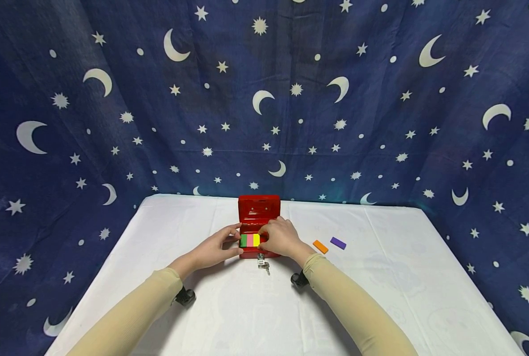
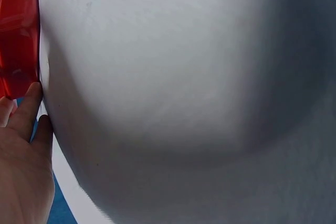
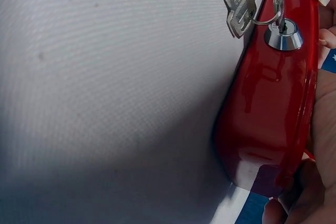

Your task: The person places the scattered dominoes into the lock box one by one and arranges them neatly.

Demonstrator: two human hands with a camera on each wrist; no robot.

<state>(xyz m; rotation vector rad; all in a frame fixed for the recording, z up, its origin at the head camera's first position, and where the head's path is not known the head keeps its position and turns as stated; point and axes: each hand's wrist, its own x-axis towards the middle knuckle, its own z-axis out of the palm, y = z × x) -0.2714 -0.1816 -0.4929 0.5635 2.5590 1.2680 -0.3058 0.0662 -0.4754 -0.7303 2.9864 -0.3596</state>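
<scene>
A red cash box (image 1: 259, 210) stands with its lid raised, and green (image 1: 243, 241), pink (image 1: 249, 241) and yellow blocks (image 1: 256, 241) lie side by side inside it. My right hand (image 1: 283, 236) reaches over the box's right side, thumb and forefinger pinching the yellow block at its two ends. My left hand (image 1: 217, 245) rests with spread, extended fingers against the box's left side, the thumb near the front corner. In the right wrist view, a key sits in the front lock (image 3: 284, 35), with more keys (image 3: 241, 14) hanging from its ring.
An orange block (image 1: 320, 246) and a purple block (image 1: 338, 243) lie on the white-covered table (image 1: 380, 277) to the right of the box. Behind the table hangs a dark blue cloth (image 1: 229, 99) with moons and stars.
</scene>
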